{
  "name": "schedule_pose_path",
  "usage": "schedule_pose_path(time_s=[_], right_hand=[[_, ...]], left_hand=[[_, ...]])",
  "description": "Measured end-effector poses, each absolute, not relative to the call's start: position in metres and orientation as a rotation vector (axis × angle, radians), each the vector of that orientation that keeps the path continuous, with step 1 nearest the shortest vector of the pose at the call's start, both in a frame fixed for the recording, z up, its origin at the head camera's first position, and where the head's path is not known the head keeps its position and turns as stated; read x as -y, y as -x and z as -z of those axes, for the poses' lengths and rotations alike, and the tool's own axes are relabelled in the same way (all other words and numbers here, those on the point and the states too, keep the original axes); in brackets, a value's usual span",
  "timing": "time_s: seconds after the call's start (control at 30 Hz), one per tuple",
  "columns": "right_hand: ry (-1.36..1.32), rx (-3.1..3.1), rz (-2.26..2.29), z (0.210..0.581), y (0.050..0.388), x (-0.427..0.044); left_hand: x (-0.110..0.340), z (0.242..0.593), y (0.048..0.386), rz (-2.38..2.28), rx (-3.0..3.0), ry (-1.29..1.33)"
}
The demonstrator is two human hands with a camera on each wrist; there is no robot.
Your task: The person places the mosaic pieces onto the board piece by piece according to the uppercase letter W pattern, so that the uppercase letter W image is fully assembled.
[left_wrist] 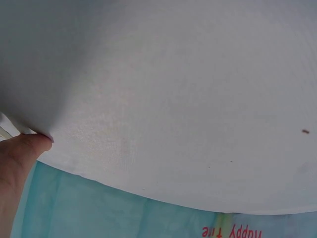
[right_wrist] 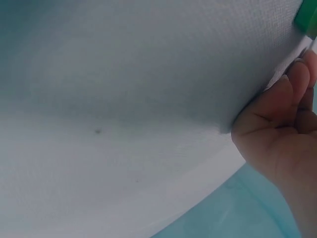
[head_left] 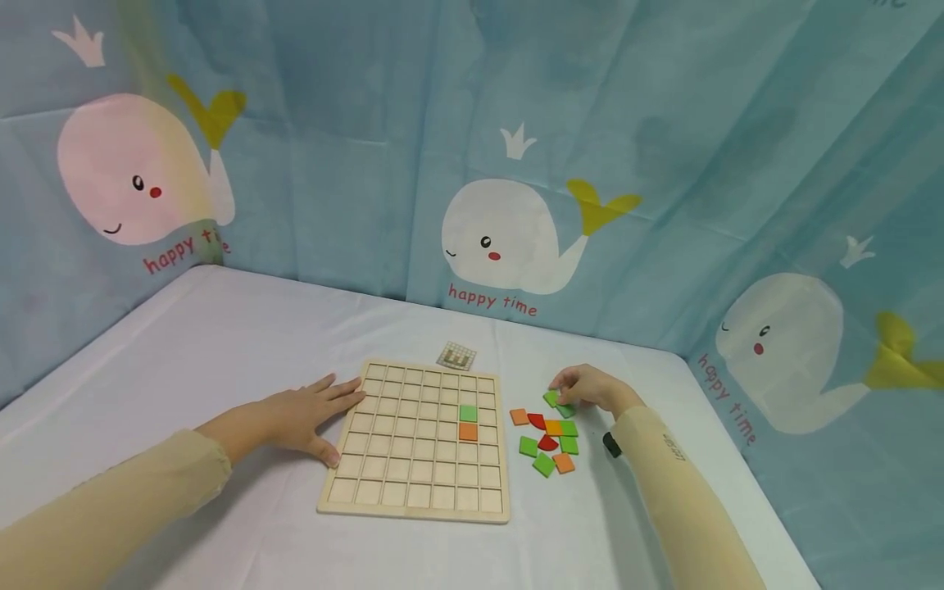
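Observation:
A wooden grid board (head_left: 413, 513) lies flat on the white table. In its right part sit a light green square tile (head_left: 468, 413) and an orange square tile (head_left: 468, 432), one in front of the other. My left hand (head_left: 310, 418) rests on the board's left edge, fingers spread; its thumb (left_wrist: 29, 148) shows in the left wrist view. Right of the board, my right hand (head_left: 590, 388) pinches a green square tile (head_left: 551, 398) between thumb and fingers, beside another green tile (head_left: 565, 411). A green piece (right_wrist: 308, 20) shows beyond the curled fingers in the right wrist view.
Several loose tiles lie right of the board, among them a red quarter-round tile (head_left: 548, 443), an orange tile (head_left: 564, 463) and a green tile (head_left: 528, 446). A small pattern card (head_left: 457, 356) lies behind the board. Blue curtains (head_left: 354, 164) with whales surround the table.

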State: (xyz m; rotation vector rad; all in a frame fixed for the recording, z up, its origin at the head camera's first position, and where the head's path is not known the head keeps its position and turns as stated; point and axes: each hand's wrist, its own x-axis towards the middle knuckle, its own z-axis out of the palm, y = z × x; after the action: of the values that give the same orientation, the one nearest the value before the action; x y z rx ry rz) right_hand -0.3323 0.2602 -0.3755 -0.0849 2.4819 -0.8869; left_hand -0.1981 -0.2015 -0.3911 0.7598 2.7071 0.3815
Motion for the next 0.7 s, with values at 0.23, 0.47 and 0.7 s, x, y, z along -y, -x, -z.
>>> schedule_pose_path(time_s=[0.23,0.47,0.7], right_hand=[[0.123,-2.475,0.909,0.3753,0.3318,-0.2618],[0.109,-2.475,0.9,0.3755,0.3289,-0.266],[0.092,-2.471,0.972,0.3771,0.3277,-0.2663]], left_hand=[[0.2014,0.389,0.1961,-0.384,-2.705,-0.77],[0.1997,0.3874,0.1925,-0.384,-2.705,-0.787],[0.2013,0.3873,0.1945,-0.378,-2.711,-0.772]])
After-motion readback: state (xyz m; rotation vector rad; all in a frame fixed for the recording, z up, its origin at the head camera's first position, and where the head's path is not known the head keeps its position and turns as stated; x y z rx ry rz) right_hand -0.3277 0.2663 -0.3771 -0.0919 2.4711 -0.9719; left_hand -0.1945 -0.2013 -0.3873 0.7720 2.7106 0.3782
